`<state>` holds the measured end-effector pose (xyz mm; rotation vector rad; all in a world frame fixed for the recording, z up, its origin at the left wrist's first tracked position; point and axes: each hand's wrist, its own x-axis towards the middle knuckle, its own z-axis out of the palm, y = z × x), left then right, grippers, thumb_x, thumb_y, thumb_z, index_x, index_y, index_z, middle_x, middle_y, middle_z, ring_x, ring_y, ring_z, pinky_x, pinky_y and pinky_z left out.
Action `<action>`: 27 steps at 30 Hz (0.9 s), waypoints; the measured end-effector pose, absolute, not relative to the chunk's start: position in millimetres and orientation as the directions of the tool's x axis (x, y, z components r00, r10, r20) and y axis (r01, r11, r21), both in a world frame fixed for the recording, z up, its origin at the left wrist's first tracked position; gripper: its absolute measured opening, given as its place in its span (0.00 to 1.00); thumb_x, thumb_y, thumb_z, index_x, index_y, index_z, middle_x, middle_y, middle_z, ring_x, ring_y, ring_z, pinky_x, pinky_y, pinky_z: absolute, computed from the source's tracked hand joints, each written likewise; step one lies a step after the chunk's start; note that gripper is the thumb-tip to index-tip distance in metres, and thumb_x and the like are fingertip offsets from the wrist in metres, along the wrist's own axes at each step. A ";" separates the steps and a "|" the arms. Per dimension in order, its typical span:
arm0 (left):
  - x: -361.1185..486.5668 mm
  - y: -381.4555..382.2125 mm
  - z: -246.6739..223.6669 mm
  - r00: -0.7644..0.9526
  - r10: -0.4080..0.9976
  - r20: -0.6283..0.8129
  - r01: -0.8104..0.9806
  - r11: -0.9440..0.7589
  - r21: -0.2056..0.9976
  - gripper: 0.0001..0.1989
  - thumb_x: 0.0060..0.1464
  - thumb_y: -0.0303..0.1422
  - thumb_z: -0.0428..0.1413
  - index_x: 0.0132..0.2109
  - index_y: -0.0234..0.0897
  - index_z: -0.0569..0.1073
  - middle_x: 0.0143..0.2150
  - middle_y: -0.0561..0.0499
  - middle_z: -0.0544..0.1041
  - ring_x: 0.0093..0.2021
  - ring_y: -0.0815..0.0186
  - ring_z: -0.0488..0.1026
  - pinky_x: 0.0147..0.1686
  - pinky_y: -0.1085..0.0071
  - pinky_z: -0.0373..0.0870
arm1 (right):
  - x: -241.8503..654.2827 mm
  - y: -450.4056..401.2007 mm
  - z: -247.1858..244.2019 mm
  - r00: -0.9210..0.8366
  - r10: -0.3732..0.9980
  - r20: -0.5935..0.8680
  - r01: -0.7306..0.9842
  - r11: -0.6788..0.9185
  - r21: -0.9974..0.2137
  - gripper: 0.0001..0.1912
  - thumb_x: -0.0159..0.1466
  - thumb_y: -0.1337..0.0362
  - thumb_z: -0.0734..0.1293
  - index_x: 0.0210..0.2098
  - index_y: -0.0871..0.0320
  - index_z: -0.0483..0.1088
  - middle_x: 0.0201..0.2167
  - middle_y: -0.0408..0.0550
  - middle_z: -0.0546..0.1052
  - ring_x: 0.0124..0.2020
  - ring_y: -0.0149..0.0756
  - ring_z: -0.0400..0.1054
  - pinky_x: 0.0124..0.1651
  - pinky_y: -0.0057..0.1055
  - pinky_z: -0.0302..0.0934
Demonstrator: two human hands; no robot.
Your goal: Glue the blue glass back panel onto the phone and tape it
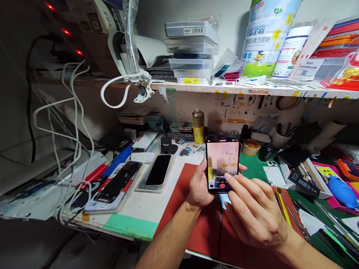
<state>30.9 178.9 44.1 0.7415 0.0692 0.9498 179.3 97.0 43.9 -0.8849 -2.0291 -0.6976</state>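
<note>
A black smartphone is held upright above the red mat, its lit screen showing a camera view with a red record button. My left hand is closed around the phone's left edge and back, with fingertips showing past the right edge. Over the lower right of the screen, my right hand has its fingers bent and close together, the tips at the glass. Nothing can be seen held in it. To the left, another phone with a dark screen lies in a clear tray, beside an opened phone part.
A shelf with stacked boxes and a large can spans the back. A yellow spray can stands behind the phone. Tweezers and tools lie at right, near a blue blower. White cables hang at left.
</note>
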 end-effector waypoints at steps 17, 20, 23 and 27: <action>30.1 181.7 42.3 0.631 0.735 0.249 -0.689 0.384 0.615 0.37 0.66 0.58 0.55 0.57 0.24 0.83 0.53 0.33 0.85 0.46 0.53 0.83 0.51 0.62 0.79 | 184.2 95.5 38.8 -0.513 0.304 0.803 0.736 0.636 0.230 0.07 0.69 0.71 0.68 0.41 0.62 0.79 0.50 0.61 0.87 0.48 0.47 0.82 0.57 0.45 0.69; 29.8 181.2 42.2 0.631 0.737 0.242 -0.687 0.386 0.615 0.38 0.66 0.59 0.55 0.56 0.24 0.83 0.52 0.33 0.85 0.46 0.53 0.83 0.52 0.61 0.78 | 186.2 97.0 38.3 -0.527 0.306 0.793 0.732 0.638 0.239 0.09 0.70 0.70 0.67 0.44 0.62 0.80 0.53 0.60 0.87 0.54 0.47 0.81 0.60 0.45 0.68; 29.6 180.1 43.1 0.619 0.748 0.242 -0.696 0.379 0.609 0.36 0.66 0.57 0.55 0.56 0.25 0.83 0.51 0.34 0.86 0.47 0.52 0.83 0.55 0.60 0.77 | 187.4 99.9 42.4 -0.516 0.319 0.795 0.739 0.635 0.225 0.10 0.69 0.72 0.67 0.47 0.64 0.79 0.56 0.64 0.85 0.62 0.51 0.78 0.63 0.46 0.68; 30.0 180.8 40.5 0.583 0.785 0.210 -0.710 0.367 0.601 0.32 0.66 0.55 0.58 0.57 0.28 0.83 0.52 0.36 0.87 0.53 0.50 0.84 0.61 0.59 0.74 | 186.0 104.2 46.6 -0.502 0.356 0.788 0.757 0.621 0.202 0.12 0.69 0.73 0.67 0.51 0.67 0.77 0.62 0.68 0.81 0.71 0.57 0.70 0.68 0.52 0.66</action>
